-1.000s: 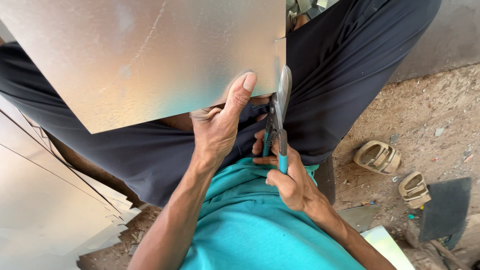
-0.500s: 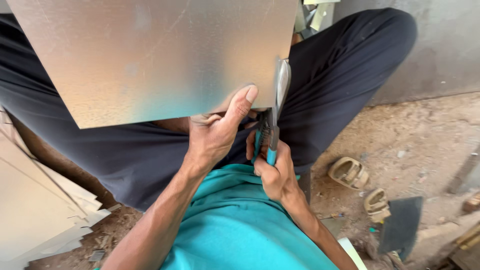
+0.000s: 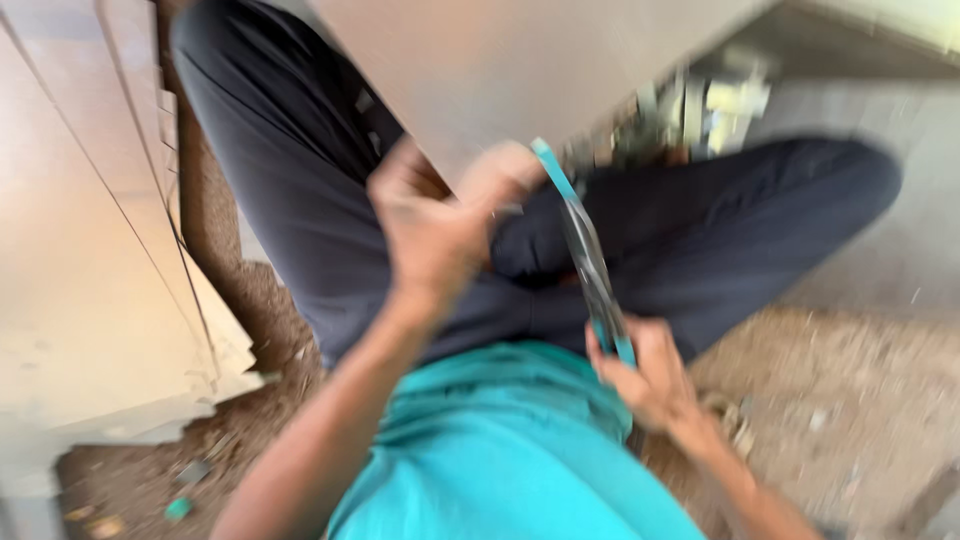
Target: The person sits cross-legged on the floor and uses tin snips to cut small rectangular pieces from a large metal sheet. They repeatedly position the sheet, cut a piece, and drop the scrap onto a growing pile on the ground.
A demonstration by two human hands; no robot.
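The picture is motion-blurred. The left hand (image 3: 435,225) grips the lower corner of a large flat grey metal sheet (image 3: 520,60), fingers curled around its edge, and holds the sheet up over the lap. The right hand (image 3: 645,375) is closed around the teal-covered handles of a pair of long metal snips (image 3: 585,255), low by the waist. The snips slant up and leftward, their upper end lying just beside the left hand and the sheet's corner; whether they touch the sheet cannot be told through the blur. The person sits on a dusty dirt floor (image 3: 850,400), in dark trousers (image 3: 330,190) and a teal shirt (image 3: 500,450). A stack of pale flat sheets (image 3: 90,250) lies at the left.
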